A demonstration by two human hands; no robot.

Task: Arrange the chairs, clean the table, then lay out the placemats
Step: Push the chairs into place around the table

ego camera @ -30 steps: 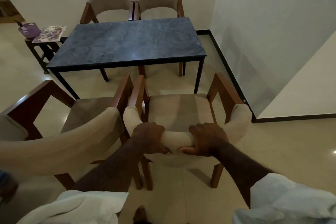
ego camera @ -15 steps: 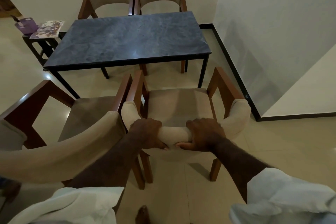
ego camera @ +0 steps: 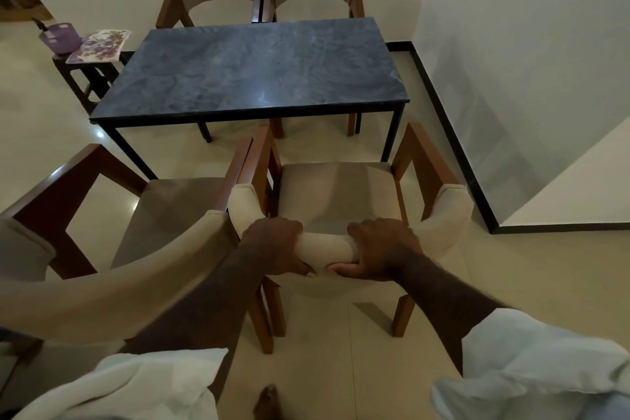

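The left hand [ego camera: 272,245] and right hand [ego camera: 381,249] each grasp the backrest of the chair [ego camera: 337,191], which stands just short of the table [ego camera: 252,68]. Chair arranging appears under way. Wiping remains, and the placemats [ego camera: 99,46] lie on a stool [ego camera: 95,80].

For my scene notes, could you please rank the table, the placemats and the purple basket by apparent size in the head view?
1. table
2. placemats
3. basket
The last two look close, so their order is unsure.

A purple basket [ego camera: 60,39] sits on a dark stool [ego camera: 97,77].
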